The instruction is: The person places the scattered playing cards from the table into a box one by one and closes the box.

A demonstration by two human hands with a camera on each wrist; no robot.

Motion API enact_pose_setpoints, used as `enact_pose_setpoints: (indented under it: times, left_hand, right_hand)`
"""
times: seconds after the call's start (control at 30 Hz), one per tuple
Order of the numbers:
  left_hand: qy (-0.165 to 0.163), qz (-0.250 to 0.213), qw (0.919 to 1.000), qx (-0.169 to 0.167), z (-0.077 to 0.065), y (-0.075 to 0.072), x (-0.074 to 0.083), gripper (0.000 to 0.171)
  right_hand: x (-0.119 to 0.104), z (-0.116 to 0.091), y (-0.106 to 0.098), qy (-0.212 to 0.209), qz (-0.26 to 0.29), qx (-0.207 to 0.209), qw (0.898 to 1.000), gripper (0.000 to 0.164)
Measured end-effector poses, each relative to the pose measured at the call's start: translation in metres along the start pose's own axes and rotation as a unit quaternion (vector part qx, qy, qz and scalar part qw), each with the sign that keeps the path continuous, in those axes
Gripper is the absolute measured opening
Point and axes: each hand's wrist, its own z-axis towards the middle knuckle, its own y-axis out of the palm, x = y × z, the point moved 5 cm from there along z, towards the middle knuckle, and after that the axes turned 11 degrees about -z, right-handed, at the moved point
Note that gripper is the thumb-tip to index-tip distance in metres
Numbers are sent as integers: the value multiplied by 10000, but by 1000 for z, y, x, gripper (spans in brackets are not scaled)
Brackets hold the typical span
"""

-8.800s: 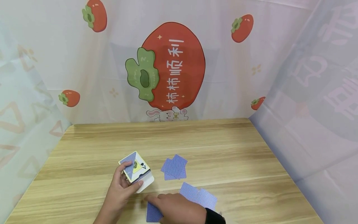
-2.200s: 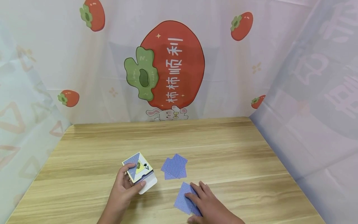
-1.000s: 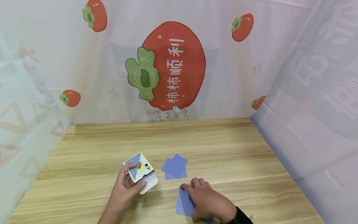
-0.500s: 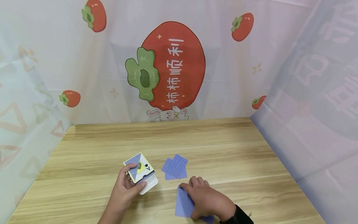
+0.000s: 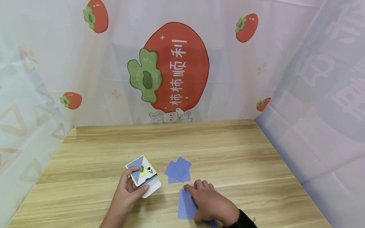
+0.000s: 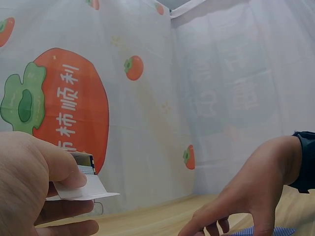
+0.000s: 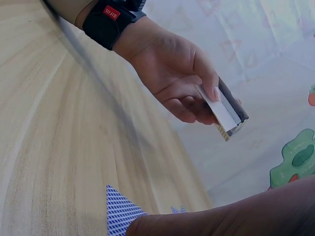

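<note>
My left hand point(image 5: 125, 194) grips an open card box point(image 5: 143, 171), its ace-of-spades face up and its white flap pointing toward me. In the right wrist view the same box point(image 7: 229, 110) shows its opened end, the left thumb on the flap. On the table, several blue-backed playing cards point(image 5: 186, 205) lie face down under my right hand point(image 5: 212, 202). The index fingertip sits at their far edge and the thumb at their near edge, pinching them; the hand hides much of these cards. Beyond it lies a second small pile of blue-backed cards point(image 5: 179, 170), overlapping and skewed.
The wooden table point(image 5: 242, 152) runs back to a white cloth backdrop point(image 5: 228, 88) printed with persimmons. Cloth walls point(image 5: 322, 95) also rise at both sides. A dark band point(image 5: 243, 220) wraps the right wrist.
Earlier, the right hand was at a card farther left, with others spread to its right. These cards are now together under that hand. The left hand and box have barely moved.
</note>
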Motion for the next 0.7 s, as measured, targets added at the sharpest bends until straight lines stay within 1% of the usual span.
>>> enact_pose_setpoints:
  times: [0.23,0.4,0.7]
  left_hand:
    - [56,-35,10000,-22,0,0,1,72]
    - [123,-76,9999,-64,0,0,1,71]
    - [241,-23,9997,-106,1,1,2,70]
  right_hand:
    - [-2,7,-1,39,-103,-96,9999,100]
    - [-4,13,2,100,28,-235,9997,99]
    - [-9,12,0,-134,-264,-192,9994,83]
